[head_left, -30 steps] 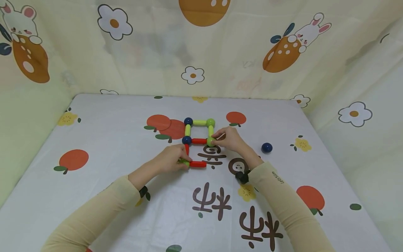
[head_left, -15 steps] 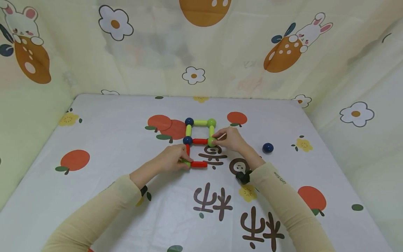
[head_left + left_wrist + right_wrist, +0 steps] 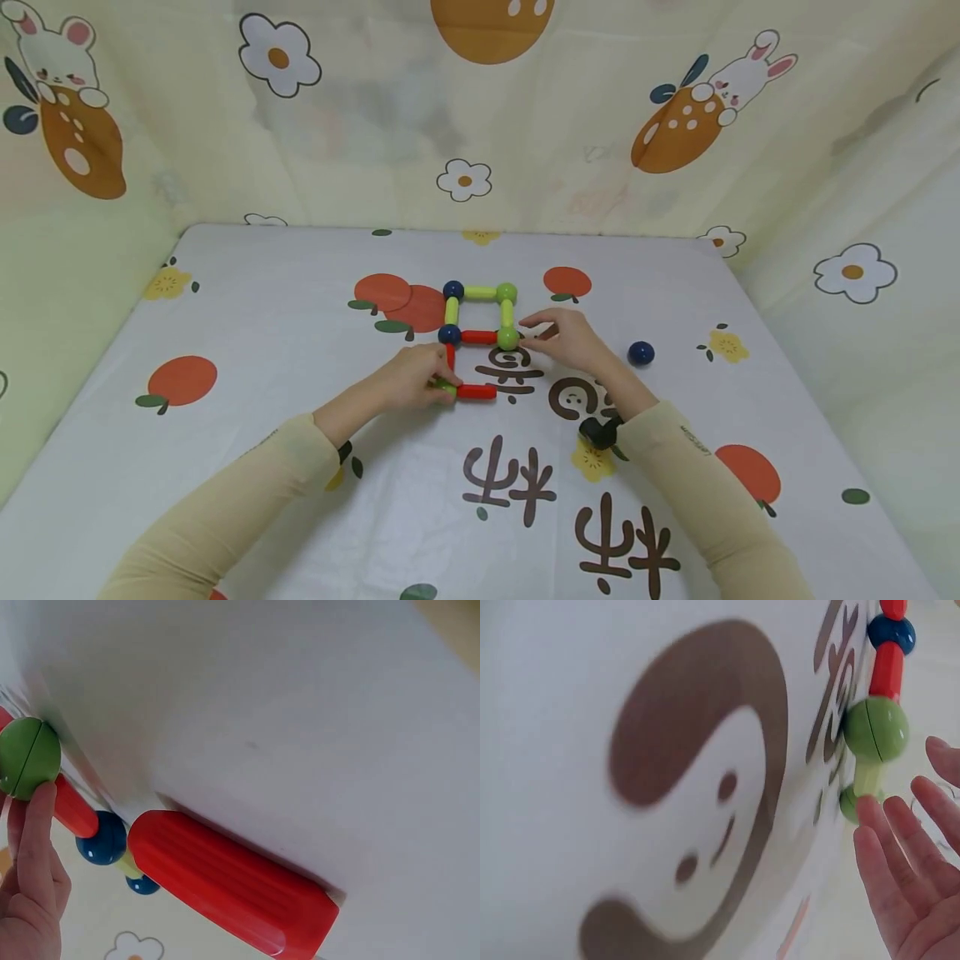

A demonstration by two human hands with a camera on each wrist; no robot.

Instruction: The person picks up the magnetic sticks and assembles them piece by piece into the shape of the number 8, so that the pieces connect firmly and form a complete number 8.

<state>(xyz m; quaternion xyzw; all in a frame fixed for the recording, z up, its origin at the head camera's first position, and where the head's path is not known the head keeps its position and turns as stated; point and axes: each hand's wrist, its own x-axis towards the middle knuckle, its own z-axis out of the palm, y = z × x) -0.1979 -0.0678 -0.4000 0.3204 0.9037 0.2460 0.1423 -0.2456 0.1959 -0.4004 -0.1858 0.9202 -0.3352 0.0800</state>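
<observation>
My left hand (image 3: 416, 377) pinches a green ball (image 3: 30, 757) at the near-left corner of a frame of magnetic rods and balls. A red rod (image 3: 477, 392) points right from that ball; another red rod (image 3: 76, 808) runs from it to a blue ball (image 3: 450, 334). Beyond stands a square of green rods and a red rod (image 3: 478, 337), with two blue and two green balls at its corners. My right hand (image 3: 564, 337), fingers spread, is just right of the square's near-right green ball (image 3: 507, 337), apart from it.
A loose dark blue ball (image 3: 641, 353) lies right of my right hand. In the left wrist view another red rod (image 3: 232, 885) lies close to the camera; the head view does not show it. A printed cloth (image 3: 300, 275) covers the table, with curtains around it.
My right hand has let go of the near-right green ball and drawn back a little to the right. My left hand keeps its pinch, and the frame looks unchanged.
</observation>
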